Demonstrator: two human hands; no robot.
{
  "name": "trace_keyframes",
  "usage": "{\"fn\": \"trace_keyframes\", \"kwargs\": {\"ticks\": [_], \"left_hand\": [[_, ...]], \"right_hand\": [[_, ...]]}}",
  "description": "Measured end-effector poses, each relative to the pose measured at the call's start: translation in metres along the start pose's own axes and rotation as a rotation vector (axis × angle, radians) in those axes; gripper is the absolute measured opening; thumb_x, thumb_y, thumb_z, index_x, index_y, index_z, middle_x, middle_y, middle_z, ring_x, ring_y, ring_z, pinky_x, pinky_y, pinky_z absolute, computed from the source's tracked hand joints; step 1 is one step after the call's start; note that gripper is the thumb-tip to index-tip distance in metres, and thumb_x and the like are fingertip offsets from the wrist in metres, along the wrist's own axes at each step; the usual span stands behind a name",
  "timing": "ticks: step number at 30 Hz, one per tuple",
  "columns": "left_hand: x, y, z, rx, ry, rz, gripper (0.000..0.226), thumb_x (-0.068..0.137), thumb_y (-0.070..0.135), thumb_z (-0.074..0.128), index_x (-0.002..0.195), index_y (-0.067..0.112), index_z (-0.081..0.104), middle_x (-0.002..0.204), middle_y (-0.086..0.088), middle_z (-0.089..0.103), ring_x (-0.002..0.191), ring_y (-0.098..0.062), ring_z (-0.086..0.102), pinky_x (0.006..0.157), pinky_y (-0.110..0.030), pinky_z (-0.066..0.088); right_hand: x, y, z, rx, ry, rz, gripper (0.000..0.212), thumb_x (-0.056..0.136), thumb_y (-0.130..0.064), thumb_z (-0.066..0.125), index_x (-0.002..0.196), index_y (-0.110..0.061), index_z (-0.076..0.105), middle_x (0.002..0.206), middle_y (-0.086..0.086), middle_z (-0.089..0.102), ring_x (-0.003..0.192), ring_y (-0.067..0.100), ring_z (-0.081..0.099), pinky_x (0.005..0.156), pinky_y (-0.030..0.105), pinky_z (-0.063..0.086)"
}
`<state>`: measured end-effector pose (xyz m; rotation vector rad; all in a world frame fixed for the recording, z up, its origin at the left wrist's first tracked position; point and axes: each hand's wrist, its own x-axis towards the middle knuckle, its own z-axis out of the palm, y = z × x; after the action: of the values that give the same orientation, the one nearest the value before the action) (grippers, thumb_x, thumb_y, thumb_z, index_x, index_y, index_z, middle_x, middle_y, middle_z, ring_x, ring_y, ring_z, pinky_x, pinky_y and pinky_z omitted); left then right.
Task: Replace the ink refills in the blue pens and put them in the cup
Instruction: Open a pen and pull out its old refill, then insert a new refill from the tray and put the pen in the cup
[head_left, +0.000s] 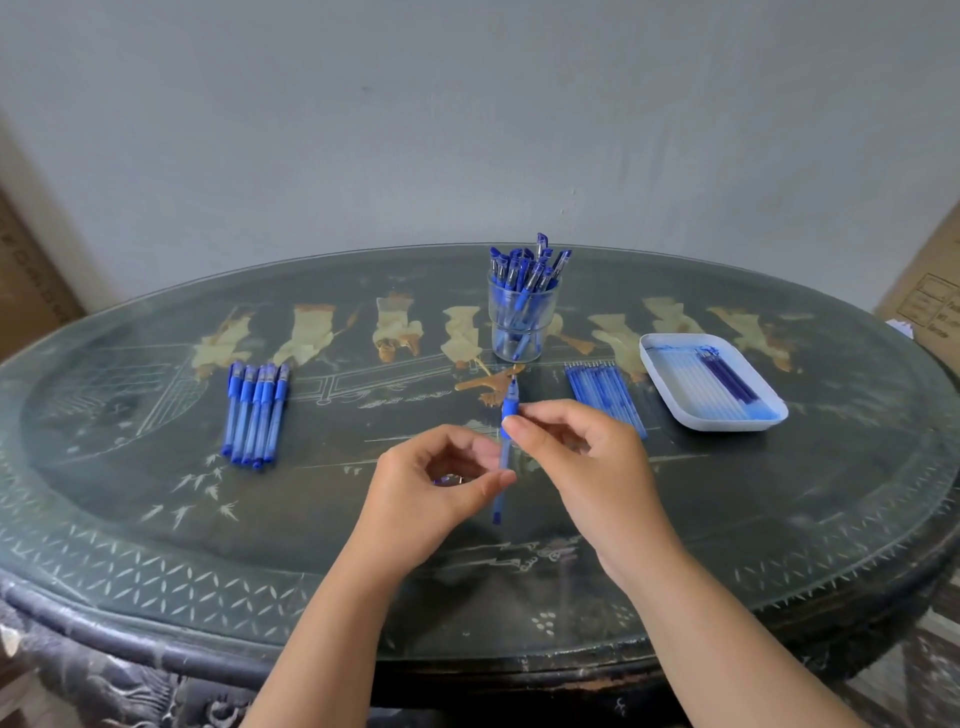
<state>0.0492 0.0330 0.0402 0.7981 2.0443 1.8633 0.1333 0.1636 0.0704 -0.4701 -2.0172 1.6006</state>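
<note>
A blue pen (505, 452) stands nearly upright over the table's middle, tip pointing away from me. My left hand (431, 488) pinches its clear barrel low down, and something small and blue lies in that palm. My right hand (576, 457) pinches the blue grip section near the tip. A clear cup (521, 322) behind holds several capped blue pens. Several capped blue pens (255, 413) lie in a row at the left. A row of refills (605, 395) lies right of centre. A white tray (670, 395) at the right holds more refills.
The dark oval table (260, 571) has a glass top and a raised carved rim. Cardboard boxes (930, 291) stand at the far right and far left edges of the view. A grey wall rises behind the table.
</note>
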Motion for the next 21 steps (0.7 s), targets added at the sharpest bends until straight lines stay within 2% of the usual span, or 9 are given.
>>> {"fn": "trace_keyframes", "kwargs": {"ticks": [4,7,8,10,13,15,18,21], "left_hand": [[-0.001,0.004,-0.005,0.057,-0.022,0.03,0.017,0.072,0.006,0.083,0.079,0.018,0.074,0.081,0.001,0.075,0.075,-0.014,0.071,0.072,-0.019,0.053],[-0.002,0.007,-0.008,0.086,-0.035,0.035,0.018,0.072,0.006,0.083,0.077,0.02,0.074,0.079,0.003,0.075,0.073,-0.01,0.07,0.069,-0.016,0.051],[-0.002,0.007,-0.01,0.11,-0.039,0.038,0.018,0.072,0.006,0.083,0.077,0.02,0.074,0.078,0.004,0.075,0.073,-0.01,0.07,0.069,-0.017,0.052],[-0.001,0.006,-0.013,0.178,-0.043,0.042,0.018,0.072,0.006,0.083,0.078,0.02,0.074,0.077,0.006,0.074,0.072,-0.009,0.069,0.069,-0.022,0.055],[-0.001,0.006,-0.018,0.206,-0.021,0.042,0.018,0.072,0.006,0.083,0.079,0.019,0.074,0.075,0.005,0.073,0.068,-0.008,0.068,0.067,-0.025,0.058],[-0.001,0.008,-0.024,0.201,-0.015,0.044,0.017,0.073,0.006,0.083,0.079,0.018,0.074,0.076,0.002,0.074,0.07,-0.013,0.069,0.066,-0.027,0.059],[0.002,0.008,-0.037,0.16,0.028,0.011,0.016,0.074,0.005,0.081,0.084,0.015,0.074,0.078,-0.002,0.075,0.075,-0.018,0.071,0.069,-0.027,0.059],[0.006,-0.002,-0.049,0.073,0.203,-0.019,0.016,0.078,0.007,0.078,0.089,0.017,0.072,0.083,0.001,0.075,0.079,-0.015,0.071,0.074,-0.022,0.057]], "right_hand": [[0.006,-0.013,-0.006,0.051,-0.012,-0.015,0.01,0.087,-0.03,0.07,0.096,-0.027,0.075,0.092,-0.015,0.073,0.088,-0.002,0.066,0.079,0.015,0.05],[0.009,-0.022,-0.01,0.026,0.011,-0.038,0.01,0.089,-0.027,0.069,0.089,-0.02,0.077,0.073,-0.017,0.07,0.067,-0.005,0.06,0.064,0.009,0.044],[0.01,-0.025,-0.011,0.044,0.025,-0.033,0.01,0.089,-0.026,0.068,0.086,-0.02,0.076,0.069,-0.015,0.068,0.06,-0.003,0.057,0.059,0.01,0.042],[0.014,-0.034,-0.014,0.095,0.051,-0.029,0.012,0.092,-0.024,0.064,0.087,-0.018,0.073,0.074,-0.004,0.071,0.055,0.004,0.053,0.053,0.019,0.042],[0.027,-0.053,-0.023,0.196,0.081,-0.046,0.014,0.1,-0.023,0.053,0.093,-0.013,0.06,0.079,0.006,0.075,0.051,0.017,0.061,0.04,0.025,0.043],[0.039,-0.068,-0.034,0.264,0.129,-0.112,0.012,0.101,-0.023,0.05,0.095,-0.013,0.054,0.076,0.009,0.074,0.052,0.02,0.064,0.043,0.027,0.048],[0.057,-0.08,-0.055,0.37,0.181,-0.2,0.006,0.101,-0.013,0.048,0.101,-0.012,0.054,0.077,0.01,0.07,0.058,0.019,0.064,0.057,0.027,0.054],[0.073,-0.075,-0.071,0.26,0.166,-0.156,0.019,0.1,0.001,0.046,0.111,-0.011,0.056,0.086,0.011,0.067,0.063,0.014,0.064,0.065,0.023,0.055]]}}
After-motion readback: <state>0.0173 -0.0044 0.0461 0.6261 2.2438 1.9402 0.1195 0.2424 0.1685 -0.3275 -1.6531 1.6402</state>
